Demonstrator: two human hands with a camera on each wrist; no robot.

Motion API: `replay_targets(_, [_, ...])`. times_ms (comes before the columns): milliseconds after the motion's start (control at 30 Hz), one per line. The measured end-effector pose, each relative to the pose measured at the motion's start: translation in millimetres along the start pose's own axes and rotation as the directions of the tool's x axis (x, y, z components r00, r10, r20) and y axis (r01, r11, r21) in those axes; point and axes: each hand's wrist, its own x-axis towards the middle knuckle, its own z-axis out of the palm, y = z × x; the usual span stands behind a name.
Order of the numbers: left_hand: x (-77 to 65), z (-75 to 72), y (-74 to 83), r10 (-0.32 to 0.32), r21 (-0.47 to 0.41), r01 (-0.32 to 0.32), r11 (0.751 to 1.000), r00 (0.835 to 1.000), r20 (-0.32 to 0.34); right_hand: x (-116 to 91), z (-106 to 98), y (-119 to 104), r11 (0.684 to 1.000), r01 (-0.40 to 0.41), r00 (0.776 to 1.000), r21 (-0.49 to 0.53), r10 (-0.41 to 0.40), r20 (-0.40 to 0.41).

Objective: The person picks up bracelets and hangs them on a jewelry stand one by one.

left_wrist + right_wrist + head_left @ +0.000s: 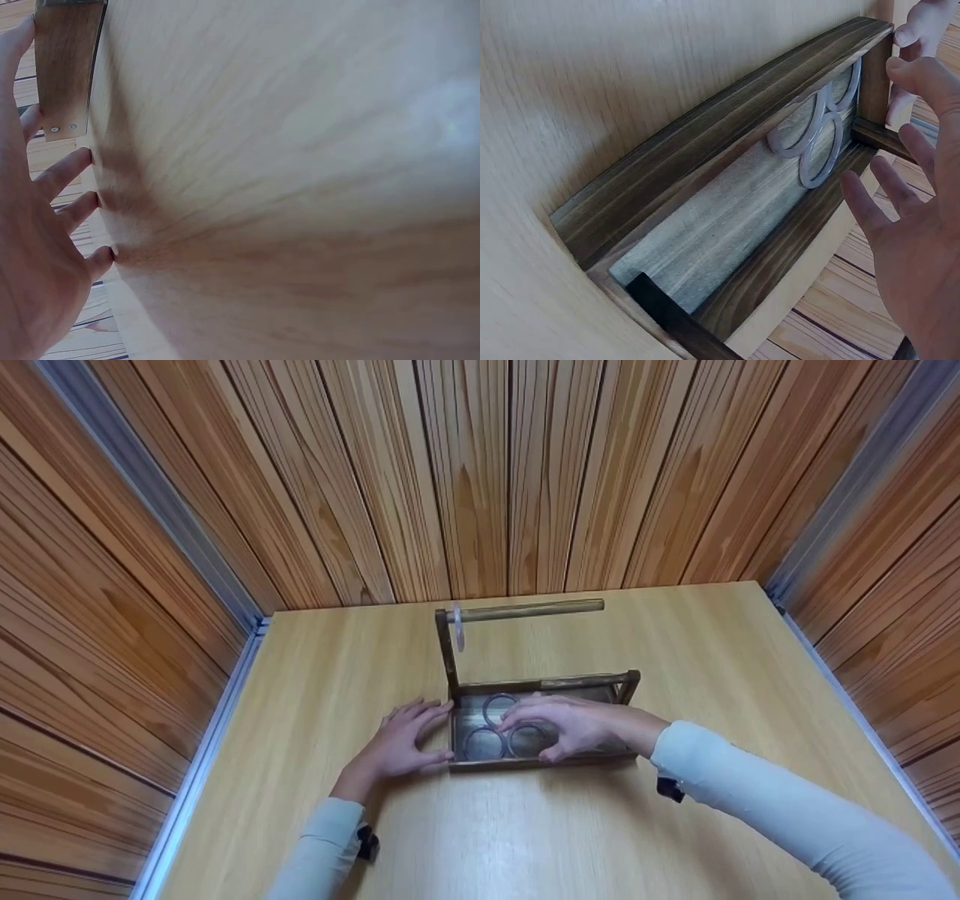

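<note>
Dark-stained wood forms the tray (540, 765), which sits on the pale bench (360, 660) between the two hands; three translucent rings (780, 150) lie flat on its floor, grouped at the left end, two along the front wall and one behind them, touching or nearly so.

The left hand (409, 739) has its fingers spread and grips nothing; its thumb and index finger rest against the tray's left end, near the front and back corners, while the tips of the other three fingers meet the bench just beside it.

The right hand (566, 722) reaches in over the tray from the right, palm down, its fingers loosely bent and well spread, with a clear gap between thumb and fingers; it holds no ring, and its fingertips are just above the rings; whether any of them brushes one I cannot tell.

A tall post (446, 652) rises at the tray's left end and carries an upper rod (536, 610) pointing right; a fourth ring (460, 637) hangs on that rod, close to the post; a shorter post (628, 688) at the right end carries a lower rod (577, 682) pointing left, partly above the right hand.
</note>
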Motion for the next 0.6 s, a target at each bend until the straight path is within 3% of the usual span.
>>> replay_targets(433, [0.9,0.5,1.0,-0.009,-0.009,0.009,1.0,1.0,0.004,-1,1,17,0.996,-0.09,0.995,0.01,0.09,0.046])
replay_targets(600, [2.2,1.2,0.3,-0.004,-0.002,0.004,1.0,1.0,0.007,-1,-1,20,0.982,-0.167,0.985,0.086,0.162,0.065])
